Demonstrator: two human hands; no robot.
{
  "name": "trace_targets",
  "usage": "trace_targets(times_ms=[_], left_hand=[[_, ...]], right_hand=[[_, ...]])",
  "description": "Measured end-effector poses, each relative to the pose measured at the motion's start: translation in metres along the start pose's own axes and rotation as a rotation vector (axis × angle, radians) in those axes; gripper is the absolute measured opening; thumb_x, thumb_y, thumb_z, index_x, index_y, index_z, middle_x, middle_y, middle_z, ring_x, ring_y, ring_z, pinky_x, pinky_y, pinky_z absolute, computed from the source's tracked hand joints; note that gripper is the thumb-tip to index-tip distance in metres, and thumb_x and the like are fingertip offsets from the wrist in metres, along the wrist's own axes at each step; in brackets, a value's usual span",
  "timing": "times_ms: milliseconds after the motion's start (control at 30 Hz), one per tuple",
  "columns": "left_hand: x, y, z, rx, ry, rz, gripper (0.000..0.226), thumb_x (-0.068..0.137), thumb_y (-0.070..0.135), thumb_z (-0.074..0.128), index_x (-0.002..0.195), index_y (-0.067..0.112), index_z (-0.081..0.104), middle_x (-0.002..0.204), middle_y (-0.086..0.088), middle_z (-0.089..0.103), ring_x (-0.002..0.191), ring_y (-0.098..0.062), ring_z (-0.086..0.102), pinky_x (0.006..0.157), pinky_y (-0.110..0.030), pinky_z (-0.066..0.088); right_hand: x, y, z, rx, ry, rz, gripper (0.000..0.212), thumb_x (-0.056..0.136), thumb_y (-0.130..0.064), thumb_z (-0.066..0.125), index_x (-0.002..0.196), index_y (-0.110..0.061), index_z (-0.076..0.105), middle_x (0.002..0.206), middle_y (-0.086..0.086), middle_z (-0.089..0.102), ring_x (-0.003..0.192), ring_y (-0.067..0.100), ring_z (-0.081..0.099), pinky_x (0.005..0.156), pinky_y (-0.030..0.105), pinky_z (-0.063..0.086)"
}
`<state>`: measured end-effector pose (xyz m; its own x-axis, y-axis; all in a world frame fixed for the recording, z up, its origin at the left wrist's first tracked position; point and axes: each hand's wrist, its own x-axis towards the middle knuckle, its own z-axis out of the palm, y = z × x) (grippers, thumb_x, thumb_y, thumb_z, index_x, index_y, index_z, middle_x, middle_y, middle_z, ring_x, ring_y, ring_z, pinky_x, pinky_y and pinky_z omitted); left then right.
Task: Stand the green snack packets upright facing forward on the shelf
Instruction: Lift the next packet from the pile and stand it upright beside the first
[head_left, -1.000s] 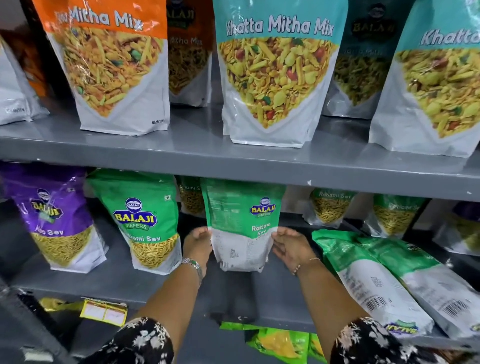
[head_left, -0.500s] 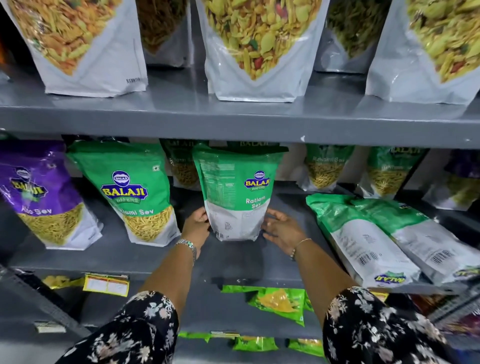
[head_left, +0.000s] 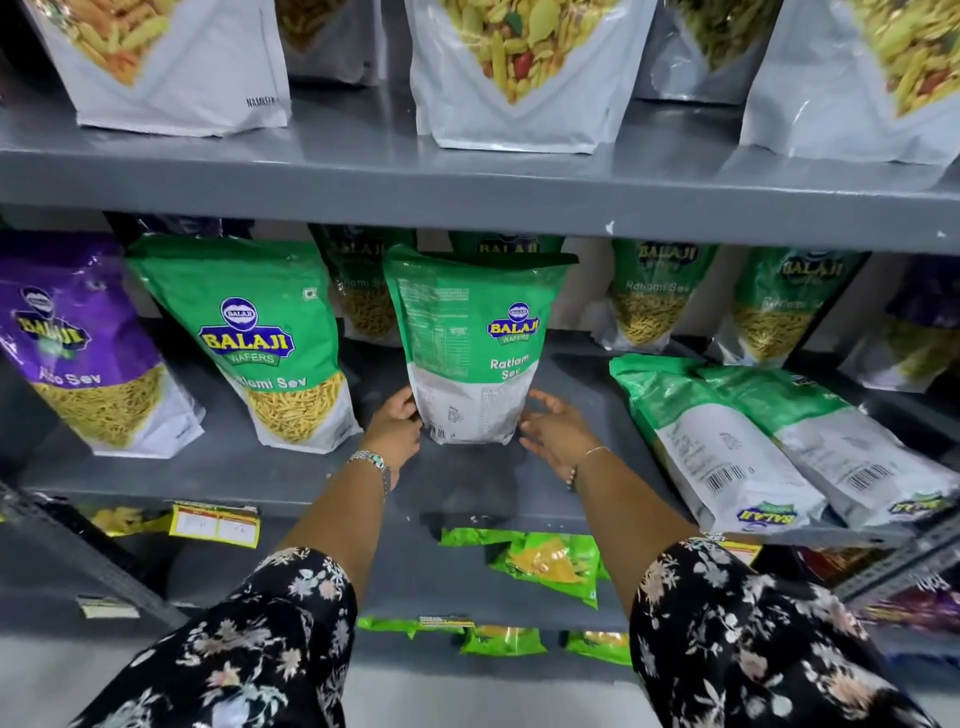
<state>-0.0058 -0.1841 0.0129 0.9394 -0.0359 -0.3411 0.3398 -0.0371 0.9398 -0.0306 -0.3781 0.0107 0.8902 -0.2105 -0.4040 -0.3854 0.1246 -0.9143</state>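
Both hands, left hand (head_left: 397, 434) and right hand (head_left: 553, 434), loosely cup the green packet (head_left: 470, 348), fingers open; it's back-out at 12 and could flop forward.

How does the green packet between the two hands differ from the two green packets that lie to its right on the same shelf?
The green packet between the hands stands upright; the two lying packets lie flat, bottoms toward the shelf's front edge. The standing one's logo reads upright; the lying ones' logos read upside down. The left hand and right hand flank the standing one's base; nothing touches the lying ones. All three show their printed backs, green above and white below.
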Motion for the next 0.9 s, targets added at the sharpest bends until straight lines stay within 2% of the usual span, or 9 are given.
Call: trace_targets(times_ms=[100, 233, 367, 500, 567, 700, 800, 867, 900], left_hand=[[-0.001, -0.002, 0.001, -0.027, -0.015, 0.002, 0.066, 0.089, -0.015, 0.029, 0.143, 0.024, 0.035, 0.141, 0.001, 0.048, 0.107, -0.009, 0.048, 0.039, -0.008, 0.039], [0.004, -0.002, 0.002, -0.004, 0.005, 0.037, 0.067, 0.089, -0.013, 0.029, 0.140, 0.028, 0.037, 0.122, 0.010, 0.048, 0.103, -0.007, 0.049, 0.063, -0.022, 0.041], [0.007, -0.002, 0.003, 0.040, 0.009, 0.092, 0.070, 0.084, -0.017, 0.026, 0.134, 0.029, 0.045, 0.118, 0.012, 0.054, 0.103, -0.005, 0.054, 0.092, -0.033, 0.047], [0.000, -0.007, 0.006, 0.012, 0.034, 0.113, 0.063, 0.082, -0.017, 0.026, 0.108, 0.033, 0.053, 0.116, 0.010, 0.059, 0.089, 0.002, 0.058, 0.059, -0.015, 0.042], [-0.004, -0.016, 0.006, -0.036, 0.087, 0.147, 0.055, 0.084, -0.014, 0.030, 0.112, 0.026, 0.055, 0.120, 0.000, 0.060, 0.090, -0.005, 0.058, 0.059, -0.016, 0.045], [-0.019, -0.041, 0.012, -0.079, 0.177, 0.236, 0.055, 0.083, -0.016, 0.035, 0.119, 0.023, 0.051, 0.120, 0.001, 0.055, 0.097, -0.015, 0.060, 0.078, -0.025, 0.048], [-0.032, -0.058, 0.025, -0.096, 0.175, 0.280, 0.061, 0.078, -0.024, 0.033, 0.125, 0.010, 0.052, 0.122, -0.004, 0.058, 0.088, -0.001, 0.063, 0.079, -0.022, 0.051], [-0.042, -0.066, 0.032, -0.044, 0.193, 0.343, 0.069, 0.070, -0.028, 0.031, 0.124, 0.008, 0.054, 0.121, -0.009, 0.061, 0.094, -0.004, 0.063, 0.088, -0.019, 0.051], [-0.046, -0.070, 0.035, -0.020, 0.203, 0.366, 0.072, 0.067, -0.028, 0.030, 0.122, 0.011, 0.055, 0.121, -0.011, 0.061, 0.097, -0.013, 0.062, 0.092, -0.025, 0.051]], right_hand=[[0.000, 0.005, 0.001, 0.019, 0.021, -0.004, 0.057, 0.089, 0.008, 0.044, 0.141, -0.016, 0.038, 0.118, 0.020, 0.063, 0.097, 0.020, 0.054, 0.093, 0.035, 0.046], [0.003, 0.008, 0.000, 0.006, 0.040, 0.006, 0.061, 0.086, 0.008, 0.047, 0.141, -0.017, 0.036, 0.127, 0.017, 0.062, 0.105, 0.024, 0.059, 0.095, 0.037, 0.048], [0.004, 0.011, 0.004, -0.096, 0.166, 0.019, 0.048, 0.081, 0.010, 0.052, 0.124, -0.011, 0.046, 0.105, 0.016, 0.062, 0.086, 0.024, 0.056, 0.070, 0.034, 0.049], [-0.004, 0.023, 0.019, -0.156, 0.111, -0.068, 0.046, 0.073, 0.019, 0.060, 0.103, -0.011, 0.042, 0.079, 0.005, 0.052, 0.067, 0.015, 0.051, 0.054, 0.021, 0.047], [-0.008, 0.030, 0.026, -0.163, 0.094, -0.183, 0.056, 0.065, 0.024, 0.065, 0.101, -0.010, 0.039, 0.075, -0.001, 0.048, 0.065, 0.008, 0.049, 0.048, 0.006, 0.045], [-0.013, 0.033, 0.036, -0.144, 0.021, -0.318, 0.066, 0.053, 0.018, 0.079, 0.092, -0.022, 0.046, 0.090, -0.007, 0.057, 0.085, 0.013, 0.059, 0.062, 0.009, 0.051], [-0.019, 0.035, 0.045, -0.228, 0.003, -0.396, 0.097, 0.042, -0.002, 0.092, 0.125, -0.013, 0.041, 0.119, 0.001, 0.055, 0.108, 0.016, 0.056, 0.084, 0.021, 0.049], [-0.020, 0.037, 0.053, -0.208, 0.006, -0.386, 0.108, 0.041, -0.010, 0.092, 0.132, -0.014, 0.033, 0.122, -0.001, 0.052, 0.112, 0.018, 0.055, 0.083, 0.021, 0.048], [-0.020, 0.038, 0.056, -0.215, 0.031, -0.378, 0.107, 0.043, -0.014, 0.092, 0.131, -0.015, 0.032, 0.121, 0.000, 0.050, 0.112, 0.018, 0.055, 0.080, 0.018, 0.047]])
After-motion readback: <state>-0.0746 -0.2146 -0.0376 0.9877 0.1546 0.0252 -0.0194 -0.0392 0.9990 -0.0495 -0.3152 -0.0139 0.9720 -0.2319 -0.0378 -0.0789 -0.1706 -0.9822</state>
